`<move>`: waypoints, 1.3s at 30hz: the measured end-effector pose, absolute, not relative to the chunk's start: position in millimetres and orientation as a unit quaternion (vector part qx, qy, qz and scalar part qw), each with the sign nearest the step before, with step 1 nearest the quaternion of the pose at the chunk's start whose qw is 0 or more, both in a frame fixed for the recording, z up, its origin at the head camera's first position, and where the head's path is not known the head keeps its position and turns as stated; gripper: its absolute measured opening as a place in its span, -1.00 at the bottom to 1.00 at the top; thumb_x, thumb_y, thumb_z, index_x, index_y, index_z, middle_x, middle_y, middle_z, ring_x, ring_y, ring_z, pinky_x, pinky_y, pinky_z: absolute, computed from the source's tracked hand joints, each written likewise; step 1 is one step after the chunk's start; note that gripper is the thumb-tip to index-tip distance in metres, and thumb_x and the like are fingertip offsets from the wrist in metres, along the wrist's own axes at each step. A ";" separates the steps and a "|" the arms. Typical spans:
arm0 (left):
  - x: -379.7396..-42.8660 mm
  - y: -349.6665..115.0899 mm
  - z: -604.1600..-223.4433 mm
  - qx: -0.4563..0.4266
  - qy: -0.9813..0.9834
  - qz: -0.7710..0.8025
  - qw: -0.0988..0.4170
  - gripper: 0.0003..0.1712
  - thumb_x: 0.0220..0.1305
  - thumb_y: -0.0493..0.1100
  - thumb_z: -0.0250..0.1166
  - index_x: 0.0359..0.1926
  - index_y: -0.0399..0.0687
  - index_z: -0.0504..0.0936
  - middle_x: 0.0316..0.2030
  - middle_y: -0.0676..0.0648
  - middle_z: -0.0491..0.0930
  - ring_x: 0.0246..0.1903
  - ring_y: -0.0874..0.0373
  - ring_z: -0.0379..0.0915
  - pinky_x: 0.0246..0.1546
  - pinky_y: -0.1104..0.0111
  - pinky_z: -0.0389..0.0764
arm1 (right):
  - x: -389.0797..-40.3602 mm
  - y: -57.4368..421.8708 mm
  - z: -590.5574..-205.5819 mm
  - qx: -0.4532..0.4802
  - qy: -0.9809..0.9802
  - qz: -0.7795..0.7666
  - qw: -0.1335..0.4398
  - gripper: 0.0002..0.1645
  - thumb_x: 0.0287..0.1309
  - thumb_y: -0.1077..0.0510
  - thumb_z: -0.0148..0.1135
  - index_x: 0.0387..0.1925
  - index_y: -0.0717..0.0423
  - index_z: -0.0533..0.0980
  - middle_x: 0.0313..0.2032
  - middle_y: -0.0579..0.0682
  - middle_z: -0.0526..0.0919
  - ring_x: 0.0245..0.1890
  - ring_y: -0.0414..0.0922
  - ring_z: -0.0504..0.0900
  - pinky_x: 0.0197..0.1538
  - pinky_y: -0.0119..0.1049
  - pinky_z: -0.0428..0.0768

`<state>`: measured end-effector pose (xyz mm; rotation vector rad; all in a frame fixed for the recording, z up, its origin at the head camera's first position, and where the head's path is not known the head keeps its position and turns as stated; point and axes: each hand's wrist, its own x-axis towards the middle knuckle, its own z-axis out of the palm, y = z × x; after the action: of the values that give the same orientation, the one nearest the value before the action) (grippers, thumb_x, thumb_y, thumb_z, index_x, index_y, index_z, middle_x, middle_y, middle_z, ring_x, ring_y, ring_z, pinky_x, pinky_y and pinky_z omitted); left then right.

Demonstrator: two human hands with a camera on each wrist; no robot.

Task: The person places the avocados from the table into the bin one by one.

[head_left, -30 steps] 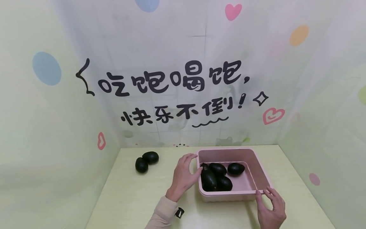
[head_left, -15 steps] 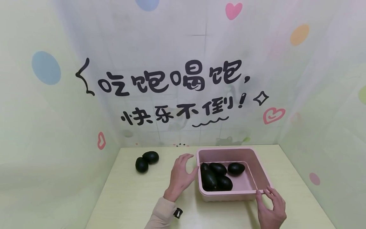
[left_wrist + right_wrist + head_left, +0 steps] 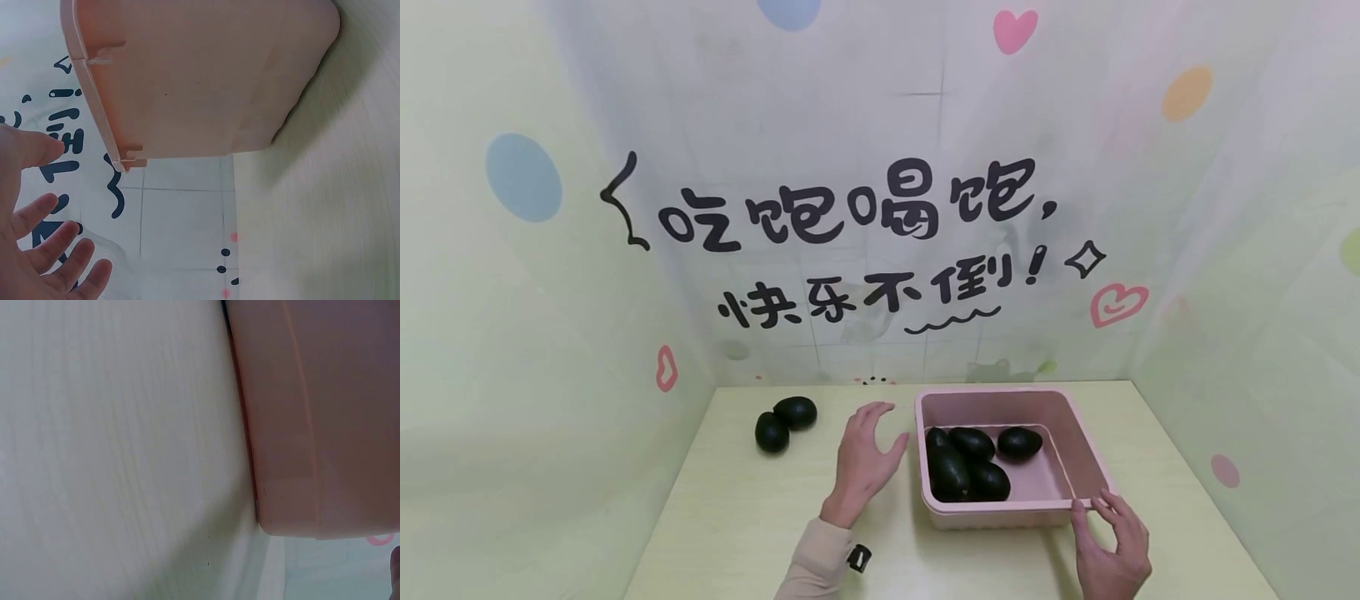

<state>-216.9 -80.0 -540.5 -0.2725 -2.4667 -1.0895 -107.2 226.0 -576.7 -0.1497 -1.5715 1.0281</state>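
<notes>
A pink plastic bin [image 3: 1000,506] stands on the table with several dark avocados [image 3: 988,481] inside, mostly toward its left side. My left hand [image 3: 862,458] is in the air just left of the bin, fingers spread and gently bent around nothing. In the left wrist view the bin's side wall [image 3: 181,81] shows, with my left hand [image 3: 44,231] apart from it. At the bin's front right corner, my right hand [image 3: 1111,542] holds the rim between thumb and fingers. Only a fingertip of it shows in the right wrist view, beside the bin wall [image 3: 337,425].
Two more avocados, one upper [image 3: 795,412] and one lower [image 3: 772,432], lie touching each other at the table's back left. A printed backdrop [image 3: 880,350] rises behind the pale wooden table [image 3: 722,517], with side walls at left and right.
My left hand has let go of the bin's left rim and moved a little to the left. The right hand and the bin have stayed in place.
</notes>
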 end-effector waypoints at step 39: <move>-216.6 -115.8 -569.4 -0.035 -0.884 -0.405 0.233 -0.47 0.25 -0.06 0.52 0.21 -0.06 0.68 0.24 -0.16 0.64 0.27 -0.17 0.55 0.23 -0.10 0.60 | -108.4 228.7 -580.4 -0.056 -0.673 0.438 0.593 -0.79 -0.21 0.57 0.49 -0.40 0.59 0.68 -0.19 0.49 0.75 0.06 -0.42 0.65 0.22 -0.57 0.48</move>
<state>-216.6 -115.8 -569.4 -0.0971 -2.4275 -1.1122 -108.4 228.7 -580.4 -0.1300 -1.5655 1.0177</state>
